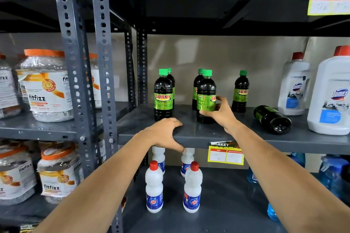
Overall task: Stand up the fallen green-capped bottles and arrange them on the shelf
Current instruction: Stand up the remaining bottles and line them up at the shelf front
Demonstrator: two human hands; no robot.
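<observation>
Several dark green-capped bottles stand upright on the grey middle shelf. My right hand grips the front middle bottle low on its label, with another upright bottle right behind it. A front left bottle stands with one more behind it, and a single bottle stands further right. One bottle lies on its side to the right, base toward me, cap hidden. My left hand holds the shelf's front edge, fingers on top and thumb underneath.
Two large white red-capped jugs stand at the shelf's right end, close to the fallen bottle. Small white red-capped bottles stand on the shelf below. Orange-lidded jars fill the left rack. A yellow price tag hangs on the shelf edge.
</observation>
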